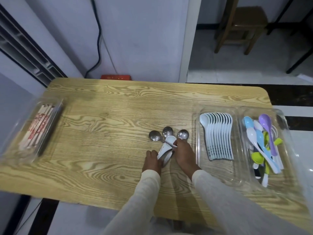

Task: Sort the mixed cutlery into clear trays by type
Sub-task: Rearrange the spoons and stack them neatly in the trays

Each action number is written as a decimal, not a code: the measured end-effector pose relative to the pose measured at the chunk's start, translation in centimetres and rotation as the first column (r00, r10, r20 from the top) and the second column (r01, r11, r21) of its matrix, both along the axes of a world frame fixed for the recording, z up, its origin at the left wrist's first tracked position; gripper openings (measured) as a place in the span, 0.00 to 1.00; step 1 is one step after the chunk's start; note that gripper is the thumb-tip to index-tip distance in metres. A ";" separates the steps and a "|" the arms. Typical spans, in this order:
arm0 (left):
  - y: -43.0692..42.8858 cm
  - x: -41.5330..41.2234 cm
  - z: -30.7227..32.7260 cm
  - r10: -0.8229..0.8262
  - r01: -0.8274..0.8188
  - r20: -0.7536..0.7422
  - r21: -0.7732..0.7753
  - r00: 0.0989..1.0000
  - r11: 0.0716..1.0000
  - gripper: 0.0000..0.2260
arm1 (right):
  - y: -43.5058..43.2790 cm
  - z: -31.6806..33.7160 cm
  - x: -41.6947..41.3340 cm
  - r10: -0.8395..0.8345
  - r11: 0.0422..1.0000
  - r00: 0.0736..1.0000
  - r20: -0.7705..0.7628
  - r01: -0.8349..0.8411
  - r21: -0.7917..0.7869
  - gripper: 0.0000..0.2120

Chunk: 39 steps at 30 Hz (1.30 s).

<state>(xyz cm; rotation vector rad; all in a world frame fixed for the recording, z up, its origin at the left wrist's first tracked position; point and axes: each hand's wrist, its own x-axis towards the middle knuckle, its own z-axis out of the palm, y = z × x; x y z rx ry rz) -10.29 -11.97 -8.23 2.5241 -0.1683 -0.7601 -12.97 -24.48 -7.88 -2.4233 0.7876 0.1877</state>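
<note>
Wood-grain table [101, 116], both hands at centre frame.
The left hand [152, 158] grips a white spoon [167, 145] by its handle; the right hand [183, 150] pinches the handle of one of the metal spoons [167, 131]. Clear spoon trays [197, 133] sit right.

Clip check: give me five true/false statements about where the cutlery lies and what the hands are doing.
1. Three metal spoons lie on the table, outside any tray. True.
2. The chopsticks are in the rightmost tray. False: they lie in the left tray.
3. The white spoons in their tray are nested in a row. True.
4. The coloured spoons are nested just as neatly. False: they lie jumbled.
5. Both hands are off the cutlery. False: the left hand holds a loose white spoon, and the right hand pinches a handle of the metal spoons.
</note>
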 end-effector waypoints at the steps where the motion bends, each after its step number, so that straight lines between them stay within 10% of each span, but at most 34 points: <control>1: 0.4 0.2 0.1 -0.009 0.009 0.003 0.002 1.000 1.000 0.08 | -0.1 0.1 0.0 -0.004 0.999 1.000 0.017 0.003 0.034 0.10; 21: 3.4 5.1 4.6 0.326 -0.268 0.234 -0.249 0.916 0.931 0.10 | -0.2 1.9 0.8 -0.333 0.922 0.884 0.329 0.231 0.312 0.08; 39: -18.2 -0.6 7.1 0.287 -0.283 -0.047 -0.373 0.957 0.883 0.11 | -14.8 5.0 -4.7 -0.627 0.779 0.678 0.383 0.537 0.324 0.09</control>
